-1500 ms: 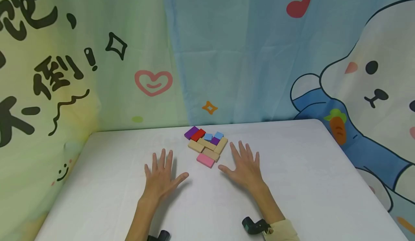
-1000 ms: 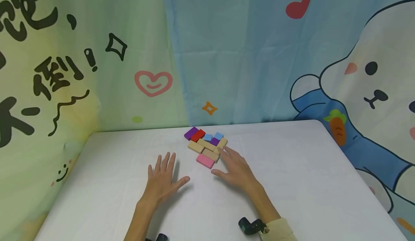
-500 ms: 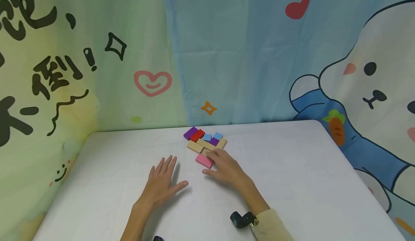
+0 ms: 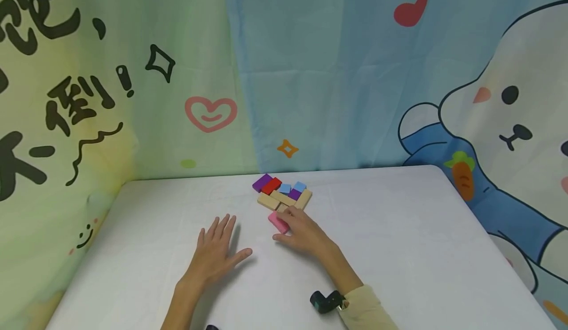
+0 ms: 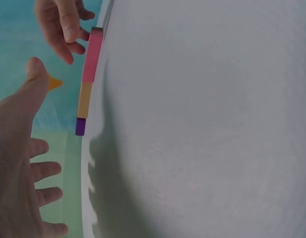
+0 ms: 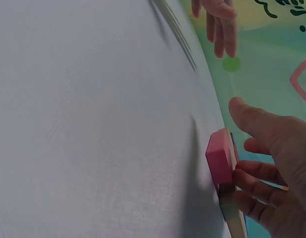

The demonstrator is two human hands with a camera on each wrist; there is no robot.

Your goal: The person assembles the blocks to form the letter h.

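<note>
Pink block: the piece in hand (image 4: 277, 223), at the near edge of the block cluster, centre of the frame; set slightly askew to its neighbours.
Right hand: over the pink block (image 4: 307, 234); fingers bent loosely, thumb spread from them. Fingertips are at the block's side; firm contact cannot be confirmed, and no full grip shows.
Left hand: left of centre (image 4: 213, 252), fingers spread, holding nothing, well apart from the right hand.
Remaining blocks: large purple (image 4: 262, 182), red (image 4: 271, 186), two light blue (image 4: 285, 189), small purple (image 4: 295, 195) and plain wooden blocks (image 4: 268, 201), laid flat and close together on the white table (image 4: 399, 251).
Work done: little, in my judgement; no block is stacked or lifted.
Work left: probably most of the handling; all visible blocks other than the pink one lie with no hand on them.
Block markings: no brand or label visible.
Curtain writing: large black characters, upper left of the frame; "倒" (image 4: 83, 114) and an exclamation mark (image 4: 124, 78) legible, others cut off by the edge.
Right wrist camera: black (image 4: 326, 302), lower centre; no readable maker's name.
</note>
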